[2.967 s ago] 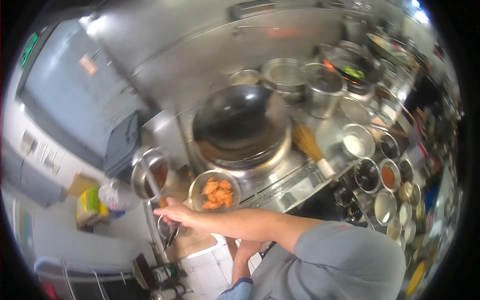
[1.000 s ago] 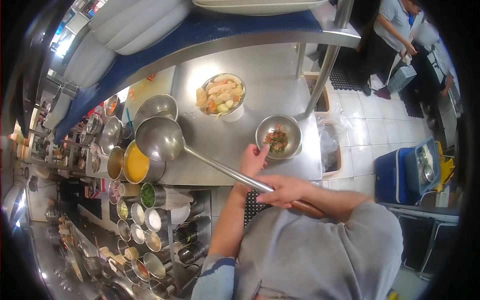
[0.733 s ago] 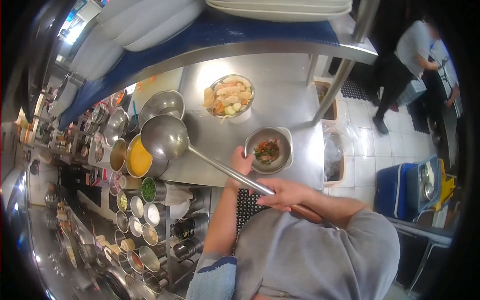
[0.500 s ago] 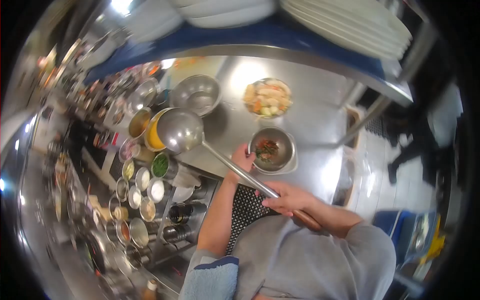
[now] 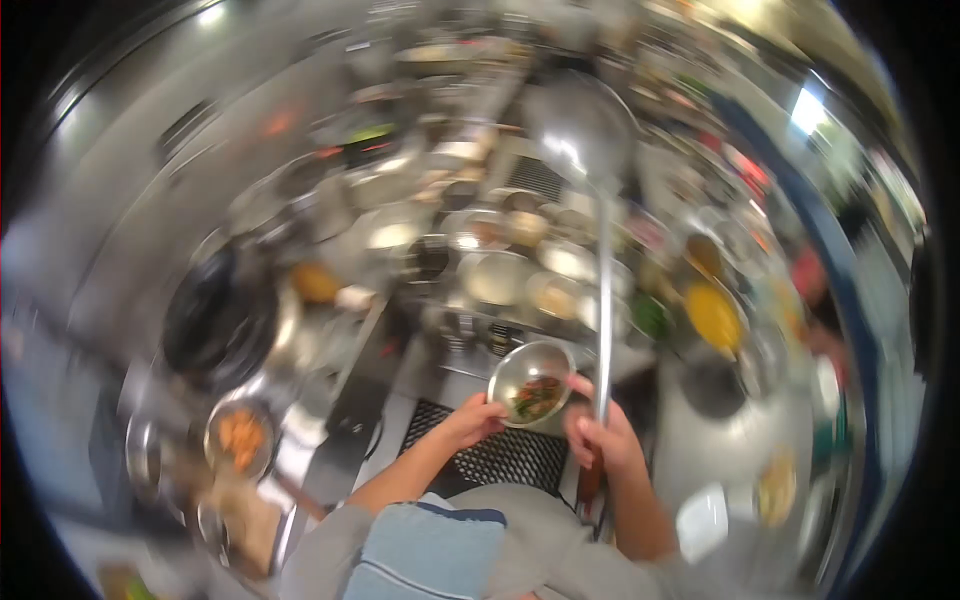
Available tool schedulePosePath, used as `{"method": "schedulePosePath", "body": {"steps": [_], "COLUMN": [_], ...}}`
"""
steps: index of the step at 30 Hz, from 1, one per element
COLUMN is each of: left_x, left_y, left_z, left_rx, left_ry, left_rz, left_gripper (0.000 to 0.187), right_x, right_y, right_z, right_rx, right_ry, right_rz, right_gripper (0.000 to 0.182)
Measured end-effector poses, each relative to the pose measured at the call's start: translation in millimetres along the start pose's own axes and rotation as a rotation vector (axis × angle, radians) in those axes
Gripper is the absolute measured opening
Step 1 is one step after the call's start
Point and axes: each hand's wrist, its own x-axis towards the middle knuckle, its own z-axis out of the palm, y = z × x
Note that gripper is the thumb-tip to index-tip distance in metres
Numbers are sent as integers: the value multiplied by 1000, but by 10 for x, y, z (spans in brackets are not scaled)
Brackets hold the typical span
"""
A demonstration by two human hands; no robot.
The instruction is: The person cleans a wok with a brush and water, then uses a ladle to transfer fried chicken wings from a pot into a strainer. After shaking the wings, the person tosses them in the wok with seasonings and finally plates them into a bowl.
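Observation:
My left hand (image 5: 475, 422) is closed on the left rim of a small metal bowl (image 5: 527, 362), which is tilted and raised off the counter. Dark green and reddish chopped food (image 5: 538, 398) lies inside it. In my right hand (image 5: 618, 440) is a large metal ladle (image 5: 604, 300), its handle gripped near the wooden end and its round scoop pointing up and away. One finger of the right hand reaches toward the bowl's right rim; whether it touches is hard to tell.
A dark wok (image 5: 220, 320) and a pan of orange pieces (image 5: 240, 440) are at the left. Several blurred ingredient containers stand ahead, with a yellow-filled one (image 5: 712, 315) at the right. A plate of cut food (image 5: 776, 490) and a white square dish (image 5: 703, 522) are on the right counter.
My view has turned left, away from the steel counter. The bowl has been lifted off the counter in my left hand. The ladle has swung from slanting left to nearly straight ahead.

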Motion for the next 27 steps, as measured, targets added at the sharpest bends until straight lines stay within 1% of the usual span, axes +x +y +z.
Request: {"method": "schedulePosePath", "body": {"steps": [1,2,3,4,6,7,8,9,10,12,14,16,19,22,24,26,27], "left_x": [-313,-680,-1037,-1339,-2174,-2545,-2761,-2975,-3148,-3230,-3044,-2822,-2657,-2828,-2986,-3059,-3000], "left_y": [276,466,666,818,1654,2089,2335,2613,2849,3258,3442,3451,3432,3763,3933,3970,3909], "left_z": [-440,-944,-1445,-1945,-1933,-1787,-1992,-2119,-2067,-2439,-3052,-3743,-4085,-3975,-3784,-3469,-3444], "left_rx": [117,66,27,-177,131,22,153,318,491,848,1411,1697,1833,1797,1776,1670,1591], "left_ry": [133,270,405,510,889,1099,1188,1279,1353,1637,1944,1757,1741,1847,1990,2102,2134], "left_rz": [123,215,312,406,745,738,931,957,991,930,540,253,163,95,273,542,681], "left_gripper": [30,32,33,35,38,44,52,57,63,72,77,78,79,77,72,65,62], "right_x": [179,429,673,878,1379,1650,1886,2106,2224,2712,3085,3397,3586,3676,3647,3654,3666], "right_y": [238,425,452,417,408,476,559,611,620,696,1165,1544,1611,1625,1496,1446,1461], "right_z": [22,89,319,567,954,1092,1283,1474,1580,1975,2155,2352,2748,2661,2669,2635,2611], "right_rx": [-87,-173,-162,-150,-226,-200,-247,-293,-342,-651,-1057,-1349,-1508,-1512,-1519,-1483,-1445], "right_ry": [26,57,51,62,-29,-135,-224,-306,-388,-593,-685,-719,-684,-684,-682,-690,-692], "right_rz": [50,91,138,181,264,321,342,360,360,354,35,-298,34,13,8,1,-3], "right_gripper": [56,50,43,36,36,43,46,49,53,61,65,69,68,68,68,68,68]}}
